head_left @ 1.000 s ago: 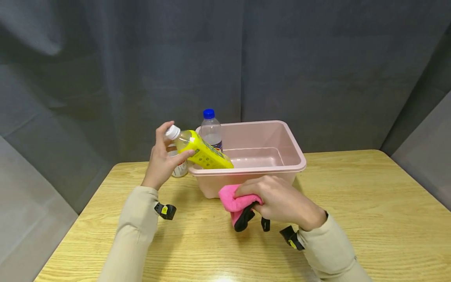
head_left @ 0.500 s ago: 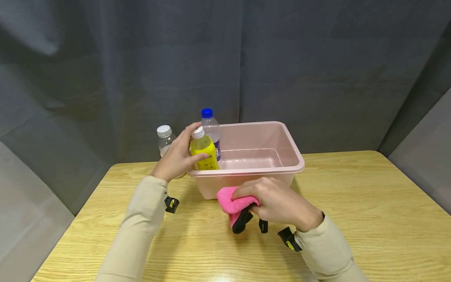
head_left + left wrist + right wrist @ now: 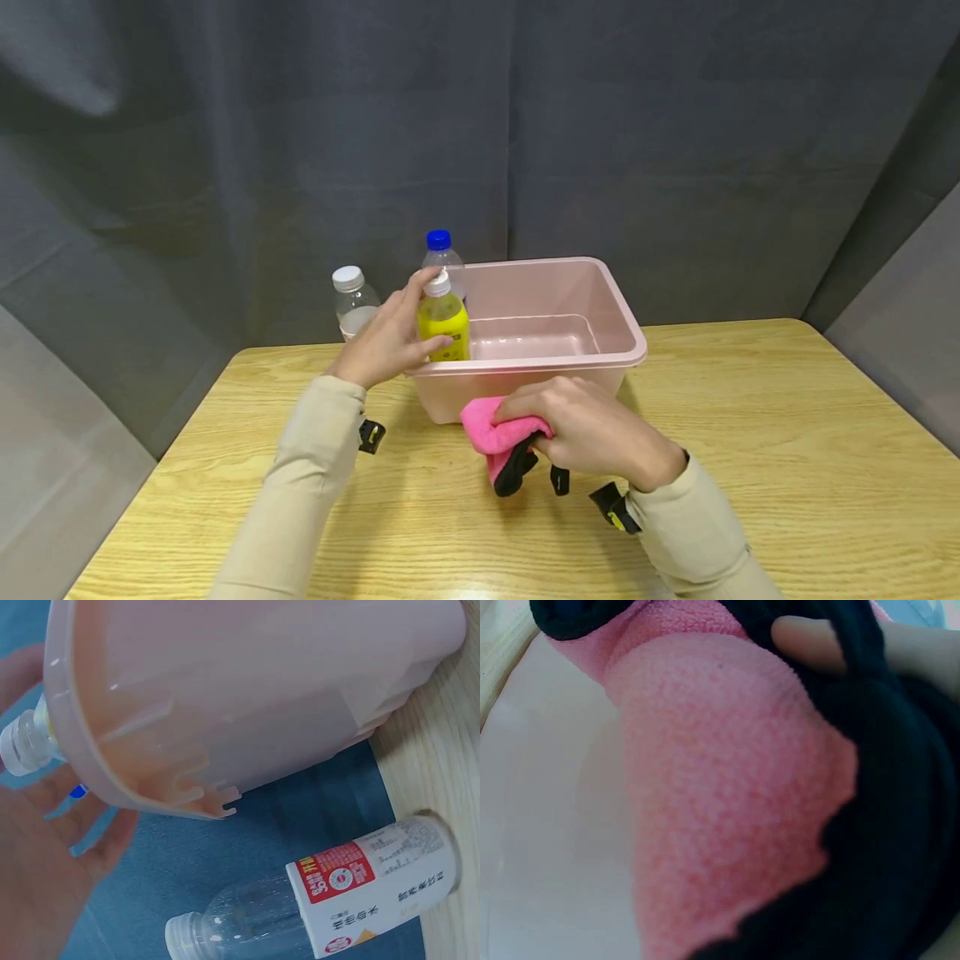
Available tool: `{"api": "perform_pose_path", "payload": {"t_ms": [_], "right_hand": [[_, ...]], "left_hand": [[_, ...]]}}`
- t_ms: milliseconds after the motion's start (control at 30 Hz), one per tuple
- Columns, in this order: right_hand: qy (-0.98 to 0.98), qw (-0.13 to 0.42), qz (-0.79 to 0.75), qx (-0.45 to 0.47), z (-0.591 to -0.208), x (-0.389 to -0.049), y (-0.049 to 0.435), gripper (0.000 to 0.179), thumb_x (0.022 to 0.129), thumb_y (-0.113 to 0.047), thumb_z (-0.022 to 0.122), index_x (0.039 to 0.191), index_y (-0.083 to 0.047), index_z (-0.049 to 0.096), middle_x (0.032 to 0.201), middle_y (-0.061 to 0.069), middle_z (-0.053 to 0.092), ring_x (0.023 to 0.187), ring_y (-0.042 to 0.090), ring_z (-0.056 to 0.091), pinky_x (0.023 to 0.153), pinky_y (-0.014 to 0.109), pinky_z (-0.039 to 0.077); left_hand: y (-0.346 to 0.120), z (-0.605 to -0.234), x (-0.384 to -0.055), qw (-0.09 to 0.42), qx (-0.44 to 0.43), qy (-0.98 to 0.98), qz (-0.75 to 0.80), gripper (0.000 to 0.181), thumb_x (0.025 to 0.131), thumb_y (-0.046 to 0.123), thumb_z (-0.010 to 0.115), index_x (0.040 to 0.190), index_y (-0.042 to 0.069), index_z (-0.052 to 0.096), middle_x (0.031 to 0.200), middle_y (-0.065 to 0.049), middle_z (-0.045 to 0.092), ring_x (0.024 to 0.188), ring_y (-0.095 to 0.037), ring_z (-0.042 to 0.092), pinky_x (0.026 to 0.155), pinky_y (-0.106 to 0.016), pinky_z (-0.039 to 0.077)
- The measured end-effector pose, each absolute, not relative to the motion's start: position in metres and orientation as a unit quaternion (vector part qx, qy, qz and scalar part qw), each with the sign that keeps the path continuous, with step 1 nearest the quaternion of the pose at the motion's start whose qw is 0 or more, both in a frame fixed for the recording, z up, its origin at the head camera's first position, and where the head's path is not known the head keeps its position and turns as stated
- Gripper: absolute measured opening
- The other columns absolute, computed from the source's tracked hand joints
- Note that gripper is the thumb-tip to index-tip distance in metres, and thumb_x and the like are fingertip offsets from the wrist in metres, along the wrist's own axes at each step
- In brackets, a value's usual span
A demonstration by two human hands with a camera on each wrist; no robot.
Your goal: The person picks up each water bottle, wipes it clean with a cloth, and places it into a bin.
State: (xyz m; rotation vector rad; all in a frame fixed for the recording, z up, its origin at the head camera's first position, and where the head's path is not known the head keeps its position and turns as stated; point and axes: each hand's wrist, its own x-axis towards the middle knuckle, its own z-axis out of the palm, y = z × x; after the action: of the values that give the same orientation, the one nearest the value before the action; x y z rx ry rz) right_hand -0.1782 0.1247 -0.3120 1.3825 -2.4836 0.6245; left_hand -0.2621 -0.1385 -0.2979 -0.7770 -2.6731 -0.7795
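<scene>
In the head view, a bottle with a yellow label [image 3: 447, 330] and white cap stands upright inside the left end of the pink bin [image 3: 525, 362]. My left hand [image 3: 393, 333] holds it, fingers by the cap and thumb across the label. Just behind it is a clear bottle with a blue cap [image 3: 438, 241], mostly hidden. My right hand [image 3: 588, 425] grips a folded pink cloth with black trim [image 3: 504, 429] in front of the bin. Fuzzy pink cloth [image 3: 727, 765] fills much of the right wrist view, its black edging by a fingertip.
A clear white-capped bottle [image 3: 348, 292] stands left of the bin, partly behind my left hand; the left wrist view shows its white-and-red label [image 3: 375, 885]. The wooden table [image 3: 765, 433] extends around the bin, and a dark curtain [image 3: 675, 150] hangs behind.
The yellow-labelled bottle has gone from tilted over the bin's left rim to upright inside it, my left hand moving rightward with it. The white-capped bottle came into fuller view. My right hand stayed put.
</scene>
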Motion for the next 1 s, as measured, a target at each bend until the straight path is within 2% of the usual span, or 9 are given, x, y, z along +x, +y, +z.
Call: {"api": "perform_pose_path", "payload": {"t_ms": [233, 333, 533, 633, 800, 1000], "right_hand": [[-0.846, 0.121, 0.22, 0.47, -0.313, -0.178, 0.125, 0.044, 0.068, 0.017, 0.063, 0.098, -0.012, 0.077, 0.097, -0.006, 0.073, 0.086, 0.008, 0.067, 0.074, 0.027, 0.056], [-0.846, 0.122, 0.219, 0.471, -0.313, -0.178, 0.125, 0.044, 0.069, 0.017, 0.062, 0.097, -0.012, 0.077, 0.097, -0.006, 0.073, 0.086, 0.008, 0.067, 0.074, 0.027, 0.056], [-0.843, 0.125, 0.224, 0.473, -0.312, -0.179, 0.125, 0.045, 0.068, 0.018, 0.061, 0.097, -0.012, 0.077, 0.096, -0.007, 0.072, 0.085, 0.007, 0.066, 0.074, 0.027, 0.056], [-0.841, 0.125, 0.228, 0.474, -0.312, -0.179, 0.126, 0.045, 0.068, 0.018, 0.061, 0.097, -0.012, 0.077, 0.095, -0.007, 0.072, 0.084, 0.006, 0.066, 0.073, 0.026, 0.055], [-0.841, 0.126, 0.232, 0.472, -0.312, -0.178, 0.125, 0.046, 0.068, 0.019, 0.06, 0.097, -0.012, 0.077, 0.095, -0.007, 0.072, 0.082, 0.006, 0.064, 0.072, 0.026, 0.055], [-0.841, 0.126, 0.232, 0.471, -0.311, -0.177, 0.125, 0.045, 0.068, 0.018, 0.06, 0.097, -0.013, 0.077, 0.095, -0.008, 0.072, 0.082, 0.006, 0.065, 0.072, 0.026, 0.055]], "left_hand": [[-0.136, -0.299, -0.262, 0.153, -0.29, -0.916, -0.23, 0.088, 0.087, 0.023, 0.082, 0.154, 0.013, 0.027, 0.147, -0.018, 0.048, 0.128, -0.04, 0.046, 0.105, -0.056, 0.046], [-0.137, -0.299, -0.261, 0.156, -0.288, -0.916, -0.232, 0.088, 0.087, 0.024, 0.082, 0.155, 0.014, 0.027, 0.15, -0.018, 0.045, 0.131, -0.04, 0.044, 0.106, -0.057, 0.045], [-0.14, -0.299, -0.26, 0.161, -0.286, -0.914, -0.236, 0.085, 0.09, 0.027, 0.079, 0.156, 0.015, 0.026, 0.146, -0.016, 0.044, 0.123, -0.034, 0.045, 0.099, -0.053, 0.051], [-0.148, -0.297, -0.259, 0.172, -0.283, -0.907, -0.258, 0.083, 0.093, 0.027, 0.076, 0.156, 0.015, 0.024, 0.147, -0.018, 0.043, 0.127, -0.033, 0.044, 0.101, -0.057, 0.049], [-0.167, -0.29, -0.26, 0.223, -0.257, -0.891, -0.302, 0.076, 0.096, 0.024, 0.071, 0.155, 0.011, 0.026, 0.148, -0.021, 0.04, 0.136, -0.035, 0.039, 0.11, -0.06, 0.038], [-0.187, -0.293, -0.272, 0.285, -0.207, -0.877, -0.328, 0.069, 0.096, 0.016, 0.07, 0.153, 0.007, 0.03, 0.145, -0.023, 0.041, 0.132, -0.038, 0.038, 0.11, -0.057, 0.036]]}}
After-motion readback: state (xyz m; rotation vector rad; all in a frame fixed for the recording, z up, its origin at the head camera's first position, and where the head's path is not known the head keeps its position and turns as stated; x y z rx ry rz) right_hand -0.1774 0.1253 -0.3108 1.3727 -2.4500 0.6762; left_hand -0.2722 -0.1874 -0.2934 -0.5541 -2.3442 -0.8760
